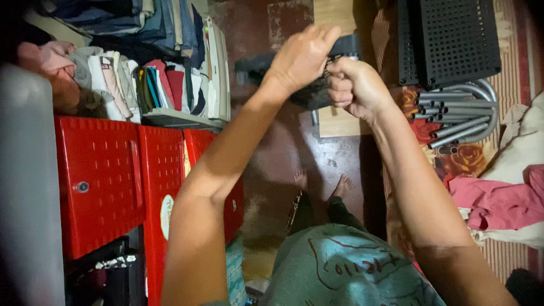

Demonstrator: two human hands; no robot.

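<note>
To my left stands the red plastic cabinet [102, 181] with folded clothes [141, 79] stacked on its top; on my right a black perforated panel [453, 39] lies on the patterned rug [510, 73] beside a bundle of grey metal tubes [459, 113], and pink cloth [498, 201] is heaped nearer me. My bare feet [320, 184] are on the dark red floor [266, 147] below.

Raised in front of me is the dark plastic shelf piece [314, 93], held well above the floor. My left hand [300, 56] wraps over its top, fingers curled shut around it; my right hand [354, 85] is fisted tight on its near end, the two hands touching. What sits inside the right fist I cannot tell.

To do this well, I judge I should keep the left hand steady as the anchor, push straight with the right, and avoid twisting the piece, since thin plastic may crack.
</note>
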